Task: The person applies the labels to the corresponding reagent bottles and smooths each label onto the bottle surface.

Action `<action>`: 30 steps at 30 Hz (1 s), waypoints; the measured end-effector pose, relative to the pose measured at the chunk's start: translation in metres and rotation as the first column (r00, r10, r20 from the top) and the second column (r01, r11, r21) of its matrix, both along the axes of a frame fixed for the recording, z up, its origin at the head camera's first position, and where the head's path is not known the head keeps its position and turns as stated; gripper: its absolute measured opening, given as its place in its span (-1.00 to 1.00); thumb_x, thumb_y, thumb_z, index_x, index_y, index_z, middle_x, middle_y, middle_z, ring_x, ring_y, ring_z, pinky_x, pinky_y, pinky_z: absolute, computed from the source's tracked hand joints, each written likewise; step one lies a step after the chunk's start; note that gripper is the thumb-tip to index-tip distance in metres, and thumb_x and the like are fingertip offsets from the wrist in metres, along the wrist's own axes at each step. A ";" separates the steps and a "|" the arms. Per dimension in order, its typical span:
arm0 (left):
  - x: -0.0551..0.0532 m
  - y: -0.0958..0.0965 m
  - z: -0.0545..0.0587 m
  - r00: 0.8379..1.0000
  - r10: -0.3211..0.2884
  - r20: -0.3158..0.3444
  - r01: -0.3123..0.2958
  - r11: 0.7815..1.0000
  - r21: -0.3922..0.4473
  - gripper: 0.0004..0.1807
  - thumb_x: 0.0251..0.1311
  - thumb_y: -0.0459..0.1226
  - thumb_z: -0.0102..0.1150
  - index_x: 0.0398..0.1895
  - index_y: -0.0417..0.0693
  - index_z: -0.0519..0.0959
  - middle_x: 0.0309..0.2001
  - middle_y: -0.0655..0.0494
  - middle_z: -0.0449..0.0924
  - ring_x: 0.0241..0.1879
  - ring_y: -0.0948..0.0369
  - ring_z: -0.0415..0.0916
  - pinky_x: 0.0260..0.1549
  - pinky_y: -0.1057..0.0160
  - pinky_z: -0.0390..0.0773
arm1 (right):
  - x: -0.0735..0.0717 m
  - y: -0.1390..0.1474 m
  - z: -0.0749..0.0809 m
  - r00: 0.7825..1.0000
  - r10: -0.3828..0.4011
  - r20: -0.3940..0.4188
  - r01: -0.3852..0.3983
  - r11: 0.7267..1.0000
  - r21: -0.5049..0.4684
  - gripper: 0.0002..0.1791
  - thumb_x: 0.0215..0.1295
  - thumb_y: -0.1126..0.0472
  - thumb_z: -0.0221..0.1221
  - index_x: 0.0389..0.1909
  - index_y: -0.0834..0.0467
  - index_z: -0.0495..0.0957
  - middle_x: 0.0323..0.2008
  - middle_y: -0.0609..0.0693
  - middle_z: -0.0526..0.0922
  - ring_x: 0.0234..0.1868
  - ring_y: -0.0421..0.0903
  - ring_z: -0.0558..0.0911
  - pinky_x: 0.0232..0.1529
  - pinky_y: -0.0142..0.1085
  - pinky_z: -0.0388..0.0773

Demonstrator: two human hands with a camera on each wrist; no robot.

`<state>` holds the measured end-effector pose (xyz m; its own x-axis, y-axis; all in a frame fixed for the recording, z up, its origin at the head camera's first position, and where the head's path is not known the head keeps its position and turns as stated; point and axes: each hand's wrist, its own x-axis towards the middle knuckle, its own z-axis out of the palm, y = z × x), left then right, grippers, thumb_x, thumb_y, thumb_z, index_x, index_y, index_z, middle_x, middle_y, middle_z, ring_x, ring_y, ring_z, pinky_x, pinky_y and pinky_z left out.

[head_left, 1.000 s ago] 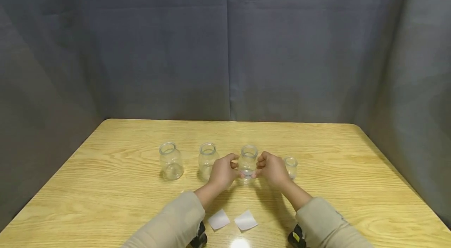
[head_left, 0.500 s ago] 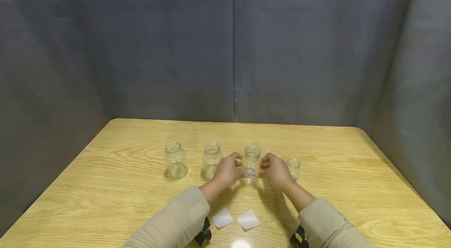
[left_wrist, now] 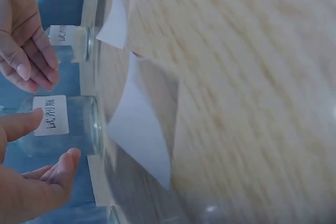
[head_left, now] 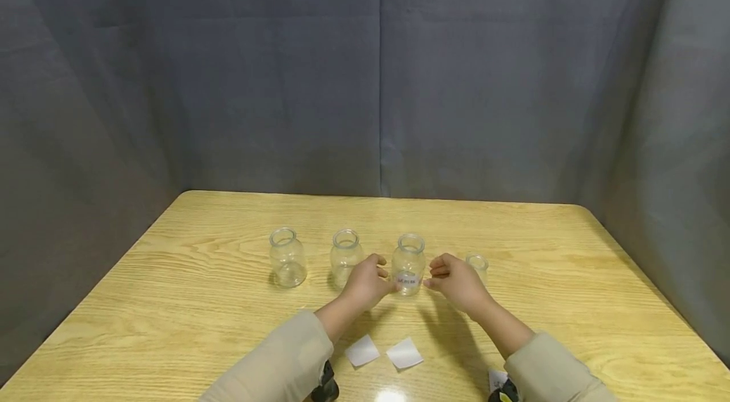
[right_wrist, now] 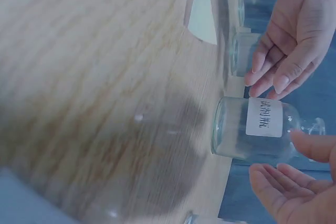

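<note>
A clear glass jar (head_left: 408,256) stands upright on the table between the two hands. A white label (left_wrist: 51,115) with printed characters sits on its front. My left hand (head_left: 365,285) is at the jar's left side, its thumb overlapping the label's edge in the left wrist view and its other fingers loosely bent. On the other side, my right hand (head_left: 459,286) has relaxed fingers with a gap to the glass. Both palms face the jar. Behind the right hand stands a smaller glass jar (head_left: 478,262), partly hidden; the left wrist view shows a label (left_wrist: 62,34) on it.
Two more glass jars (head_left: 288,262) stand in a row to the left, the nearer one (head_left: 344,256) partly behind the left hand. Two white paper pieces (head_left: 362,351) lie in front of the hands. A printed slip (head_left: 497,380) lies by the right wrist. Dark cloth (head_left: 285,72) surrounds the table.
Both hands have loosened from the jar; the right has drawn back to the right. The jar's label is now in plain sight, and a printed slip shows beside the right sleeve.
</note>
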<state>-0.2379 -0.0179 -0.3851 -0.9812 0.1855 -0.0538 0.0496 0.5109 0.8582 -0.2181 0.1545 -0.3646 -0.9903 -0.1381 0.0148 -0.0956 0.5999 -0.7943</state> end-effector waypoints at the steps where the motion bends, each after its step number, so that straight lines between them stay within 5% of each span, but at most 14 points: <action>1: 0.001 0.001 0.000 1.000 -0.009 0.008 0.008 1.000 0.007 -0.45 -0.13 -0.30 0.28 -0.05 -0.34 0.32 -0.26 -0.10 0.48 -0.31 0.04 0.46 -0.38 0.19 0.49 | 0.003 0.002 0.001 1.000 0.000 0.004 0.000 1.000 -0.005 -0.66 0.05 0.36 0.14 -0.15 0.43 0.36 -0.20 0.22 0.48 -0.16 0.10 0.47 -0.19 -0.15 0.45; 17: 0.031 0.006 0.015 0.960 -0.189 0.204 0.153 0.972 0.178 -0.60 -0.10 -0.28 0.24 -0.17 -0.28 0.42 -0.34 0.05 0.43 -0.31 0.13 0.39 -0.24 0.09 0.40 | 0.038 0.031 0.005 0.998 0.049 0.033 -0.049 0.999 0.012 -0.64 0.09 0.20 0.14 -0.16 0.36 0.40 -0.30 0.05 0.49 -0.25 -0.07 0.47 -0.25 -0.19 0.46; 25: 0.045 0.009 0.014 0.921 -0.342 0.189 0.284 0.918 0.278 -0.68 -0.07 -0.39 0.17 -0.23 -0.36 0.39 -0.36 0.00 0.41 -0.34 0.13 0.37 -0.23 0.11 0.42 | 0.045 0.034 0.006 0.991 0.120 0.054 -0.121 0.993 0.000 -0.55 0.07 0.11 0.15 -0.13 0.36 0.38 -0.28 0.07 0.49 -0.25 -0.05 0.48 -0.27 -0.16 0.46; 30: 0.051 0.019 0.012 0.900 -0.376 0.219 0.296 0.899 0.323 -0.70 -0.11 -0.41 0.16 -0.25 -0.36 0.40 -0.38 0.01 0.43 -0.36 0.15 0.38 -0.25 0.13 0.43 | 0.054 0.046 0.004 0.987 0.128 0.099 -0.130 0.992 0.006 -0.54 0.08 0.09 0.15 -0.13 0.37 0.38 -0.31 0.04 0.49 -0.25 -0.06 0.47 -0.28 -0.16 0.46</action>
